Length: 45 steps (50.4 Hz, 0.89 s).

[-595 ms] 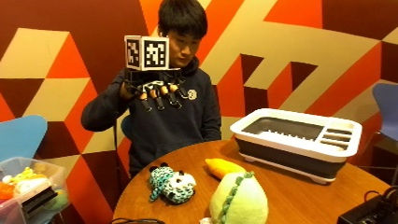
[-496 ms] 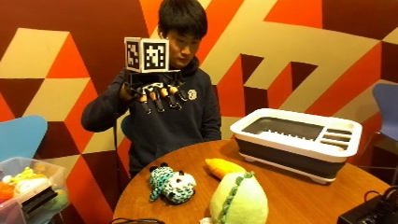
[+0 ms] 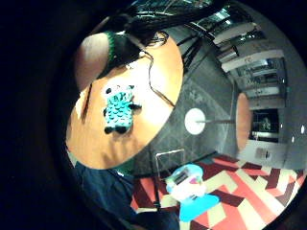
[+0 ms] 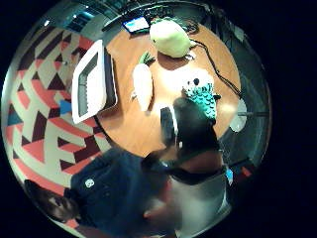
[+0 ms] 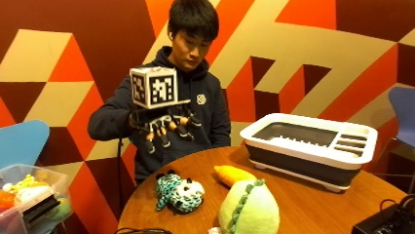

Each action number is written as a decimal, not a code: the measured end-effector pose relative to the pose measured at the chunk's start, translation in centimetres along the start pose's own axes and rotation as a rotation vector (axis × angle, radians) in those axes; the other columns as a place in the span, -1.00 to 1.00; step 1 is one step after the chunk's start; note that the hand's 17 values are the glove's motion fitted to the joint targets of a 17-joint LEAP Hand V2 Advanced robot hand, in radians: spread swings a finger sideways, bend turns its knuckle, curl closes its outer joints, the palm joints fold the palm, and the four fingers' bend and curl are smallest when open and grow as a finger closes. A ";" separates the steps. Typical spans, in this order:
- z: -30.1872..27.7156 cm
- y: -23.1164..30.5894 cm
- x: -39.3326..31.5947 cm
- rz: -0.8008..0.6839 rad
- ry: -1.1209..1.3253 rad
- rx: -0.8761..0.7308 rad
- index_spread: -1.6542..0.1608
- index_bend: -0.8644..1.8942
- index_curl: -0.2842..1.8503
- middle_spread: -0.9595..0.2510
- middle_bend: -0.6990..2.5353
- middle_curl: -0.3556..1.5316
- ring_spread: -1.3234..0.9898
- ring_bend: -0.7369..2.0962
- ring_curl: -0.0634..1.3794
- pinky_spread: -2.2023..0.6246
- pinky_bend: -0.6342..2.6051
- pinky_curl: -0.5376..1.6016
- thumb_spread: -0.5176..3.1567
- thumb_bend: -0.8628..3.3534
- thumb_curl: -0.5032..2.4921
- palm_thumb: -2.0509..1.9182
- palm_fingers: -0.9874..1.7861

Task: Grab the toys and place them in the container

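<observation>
Person seated at the far edge of a round wooden table (image 5: 311, 204). Gloved right hand (image 5: 165, 126) is raised in the air at chest height, above and behind the table's near-left part, fingers spread and hanging down, holding nothing and touching nothing.

Toys, all lying on the table below the hand:
- Teal spotted plush animal (image 5: 178, 191), nearest the hand, lying close to the table's left edge, well below the fingertips (the little finger side palm view looks straight down on it (image 3: 118, 108); also in the thumb side view (image 4: 201, 94)).
- Yellow-orange carrot-shaped toy (image 5: 232, 174), just right of the teal plush, toward the table's middle (image 4: 142, 85).
- Pale green plush with a darker ridge (image 5: 250, 209), at the near edge, its top touching or overlapping the carrot toy from this angle (image 4: 171, 38).

Container: white-rimmed, dark-walled dish-rack tub (image 5: 310, 146) at the table's right far edge, well apart from the hand, nothing visible inside (image 4: 91, 82).

Off the table: a clear bin with colourful items (image 5: 29, 197) and a blue chair (image 5: 23, 146) at the left.
</observation>
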State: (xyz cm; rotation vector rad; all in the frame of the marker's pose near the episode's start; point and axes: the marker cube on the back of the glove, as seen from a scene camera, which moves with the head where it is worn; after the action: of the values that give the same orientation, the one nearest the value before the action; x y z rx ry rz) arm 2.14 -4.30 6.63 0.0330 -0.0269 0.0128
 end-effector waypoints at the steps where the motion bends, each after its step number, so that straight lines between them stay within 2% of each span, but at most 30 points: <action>1: 0.9 -0.5 0.1 -0.013 -0.001 0.004 0.56 -0.30 -0.62 0.61 -0.42 -0.37 0.11 -0.11 -0.66 0.56 -0.01 -0.20 0.08 -0.52 -0.53 0.09 -0.36; 7: 7.3 -1.9 0.0 -0.003 -0.027 -0.076 0.54 -0.33 -0.63 0.64 -0.51 -0.39 0.15 -0.18 -0.68 0.58 0.07 -0.16 0.07 -0.54 -0.53 0.07 -0.50; 13: 12.4 -2.5 -0.2 0.065 -0.090 -0.191 0.54 -0.33 -0.63 0.66 -0.51 -0.41 0.17 -0.22 -0.68 0.59 0.11 -0.14 0.05 -0.56 -0.52 0.05 -0.51; 17: 14.5 -2.5 -0.5 0.105 -0.102 -0.173 0.52 -0.33 -0.63 0.67 -0.53 -0.43 0.18 -0.16 -0.65 0.59 0.16 -0.13 0.03 -0.57 -0.51 0.05 -0.44; 22: 15.3 -2.4 -1.1 0.097 -0.067 -0.016 0.50 -0.31 -0.64 0.66 -0.49 -0.44 0.14 0.09 -0.53 0.52 0.16 -0.14 0.03 -0.56 -0.50 0.09 -0.21; 26: 15.1 -2.9 -1.8 0.064 -0.018 0.052 0.51 -0.28 -0.65 0.63 -0.46 -0.44 0.04 0.31 -0.43 0.41 0.20 -0.14 0.10 -0.51 -0.47 0.16 0.12; 31: 14.3 -4.0 -2.2 0.008 -0.013 0.049 0.53 -0.31 -0.66 0.55 -0.36 -0.38 -0.05 0.44 -0.32 0.34 0.22 -0.12 0.11 -0.46 -0.41 0.27 0.31; 38: 10.6 -4.2 -4.1 -0.042 -0.170 0.002 0.51 -0.19 -0.65 0.43 -0.20 -0.27 -0.10 0.49 -0.23 0.30 0.16 -0.11 0.01 -0.45 -0.32 0.35 0.50; 45: 1.8 -3.2 -8.2 -0.154 -0.289 0.099 0.48 -0.07 -0.61 0.36 -0.07 -0.16 -0.12 0.50 -0.17 0.28 0.12 -0.08 -0.07 -0.45 -0.26 0.36 0.55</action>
State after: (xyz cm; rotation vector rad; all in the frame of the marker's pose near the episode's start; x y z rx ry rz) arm -6.07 -7.68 8.11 0.1358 -0.3125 -0.1449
